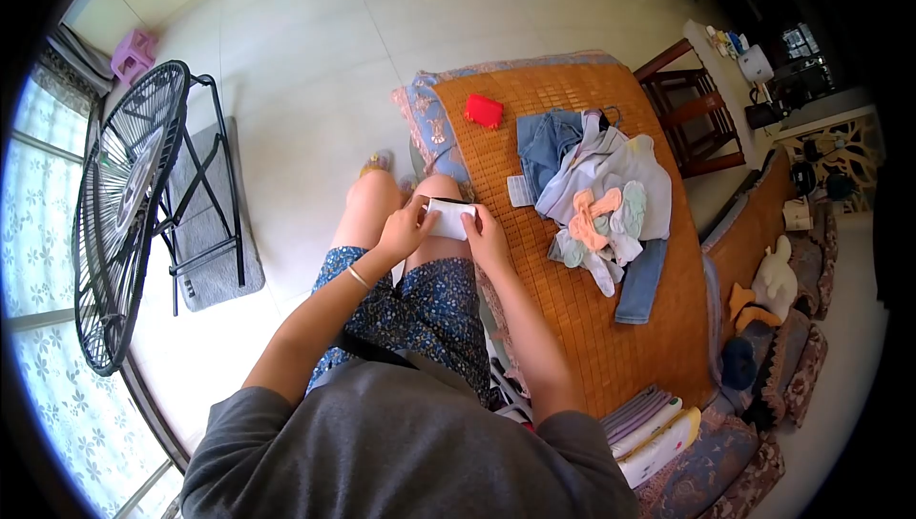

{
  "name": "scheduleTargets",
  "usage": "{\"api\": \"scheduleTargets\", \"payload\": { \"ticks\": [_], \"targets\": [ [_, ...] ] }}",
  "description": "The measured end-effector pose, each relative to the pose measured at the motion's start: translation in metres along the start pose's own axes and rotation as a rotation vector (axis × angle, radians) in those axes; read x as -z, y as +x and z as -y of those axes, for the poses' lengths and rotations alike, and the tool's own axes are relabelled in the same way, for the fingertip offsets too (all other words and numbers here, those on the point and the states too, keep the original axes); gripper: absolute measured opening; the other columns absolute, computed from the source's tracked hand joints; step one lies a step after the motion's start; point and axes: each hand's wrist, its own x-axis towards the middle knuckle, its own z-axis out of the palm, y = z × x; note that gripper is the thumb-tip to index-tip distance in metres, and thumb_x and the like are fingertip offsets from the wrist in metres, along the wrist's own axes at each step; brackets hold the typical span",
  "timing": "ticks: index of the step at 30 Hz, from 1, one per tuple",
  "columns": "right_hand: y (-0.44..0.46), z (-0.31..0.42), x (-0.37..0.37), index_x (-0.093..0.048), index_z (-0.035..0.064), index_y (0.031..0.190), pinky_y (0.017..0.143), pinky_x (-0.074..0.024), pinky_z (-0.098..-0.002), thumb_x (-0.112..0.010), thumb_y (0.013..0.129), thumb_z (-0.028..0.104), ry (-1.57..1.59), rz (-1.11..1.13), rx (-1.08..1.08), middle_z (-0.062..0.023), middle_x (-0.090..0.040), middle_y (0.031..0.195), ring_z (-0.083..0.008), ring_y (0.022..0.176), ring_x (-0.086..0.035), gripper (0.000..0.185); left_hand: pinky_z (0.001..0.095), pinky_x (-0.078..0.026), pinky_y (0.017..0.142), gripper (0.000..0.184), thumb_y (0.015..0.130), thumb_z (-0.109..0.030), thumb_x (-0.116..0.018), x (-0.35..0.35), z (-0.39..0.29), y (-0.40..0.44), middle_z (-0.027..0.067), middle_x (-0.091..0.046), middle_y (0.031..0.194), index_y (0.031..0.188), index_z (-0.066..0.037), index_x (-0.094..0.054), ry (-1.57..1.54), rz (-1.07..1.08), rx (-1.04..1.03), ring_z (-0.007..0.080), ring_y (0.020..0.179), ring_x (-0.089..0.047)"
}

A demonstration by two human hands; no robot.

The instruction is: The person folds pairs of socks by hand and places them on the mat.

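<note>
Over my lap, a small white folded piece point(452, 219) with a dark strip along its far edge is held between both hands. Whether it is cloth or paper, I cannot tell. My left hand point(410, 225), with a bracelet on the wrist, grips its left side between thumb and fingers. On its right side, my right hand point(487, 236) pinches it the same way. Beside my right knee lies a heap of clothes: blue jeans point(549, 142), a pale shirt point(620, 171), and peach point(592, 217) and mint point(627, 209) small garments on top.
The heap rests on a brown woven mat point(553, 347), with a red pouch-like thing point(484, 111) near its far edge. Folded fabrics point(654, 433) lie at the near end. A black round chair point(134, 214) stands left on the tiled floor; a wooden chair point(692, 109) stands right.
</note>
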Motion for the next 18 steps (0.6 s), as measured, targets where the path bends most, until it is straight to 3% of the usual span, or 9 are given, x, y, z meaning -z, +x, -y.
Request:
{"api": "scheduleTargets", "payload": {
  "ticks": [4,6,12,15,18],
  "targets": [
    [0.010,-0.006,-0.014,-0.058,0.0025,0.103,0.066,-0.0482,-0.0360,-0.056,0.093,0.031,-0.065,-0.095,-0.032,-0.0142,-0.065,0.082,-0.0260,0.074,-0.065,0.030,0.0451,-0.051,0.063,0.032,0.089,-0.032,-0.060,-0.008,0.002,0.012,0.0177,-0.066,0.077,0.103,-0.004,-0.055,0.065,-0.048,0.132,0.0347,0.069,-0.065],
    [0.012,-0.005,-0.020,-0.058,0.0035,0.098,0.067,-0.0481,-0.0405,-0.055,0.093,0.034,-0.111,-0.197,-0.067,-0.0158,-0.065,0.082,-0.0316,0.075,-0.064,0.031,0.0446,-0.051,0.062,0.032,0.089,-0.032,-0.060,-0.013,0.005,0.013,0.0175,-0.066,0.075,0.100,-0.003,-0.056,0.061,-0.053,0.174,0.0343,0.068,-0.065],
    [0.021,0.004,-0.027,-0.056,0.0031,0.090,0.069,-0.0477,-0.0456,-0.050,0.091,0.048,-0.226,-0.169,-0.251,-0.0166,-0.066,0.083,-0.0387,0.078,-0.063,0.045,0.0426,-0.051,0.063,0.037,0.087,-0.034,-0.063,-0.022,0.013,0.013,0.0188,-0.065,0.073,0.097,0.001,-0.056,-0.048,-0.125,0.263,0.0331,0.066,-0.065],
    [0.020,0.003,-0.027,-0.057,0.0019,0.091,0.071,-0.0478,-0.0453,-0.050,0.089,0.054,-0.243,-0.167,-0.333,-0.0179,-0.066,0.084,-0.0388,0.080,-0.063,0.053,0.0411,-0.051,0.066,0.042,0.085,-0.039,-0.064,-0.027,0.026,0.012,0.0197,-0.065,0.074,0.094,0.002,-0.056,0.015,-0.169,0.218,0.0317,0.071,-0.066],
    [0.021,-0.010,-0.037,-0.060,0.0013,0.094,0.074,-0.0479,-0.0451,-0.049,0.089,0.057,-0.114,-0.200,-0.407,-0.0199,-0.066,0.085,-0.0394,0.084,-0.063,0.057,0.0391,-0.051,0.070,0.047,0.084,-0.043,-0.065,-0.031,0.034,0.008,0.0202,-0.066,0.077,0.090,0.003,-0.060,0.021,-0.222,0.343,0.0304,0.075,-0.066]
  ]
}}
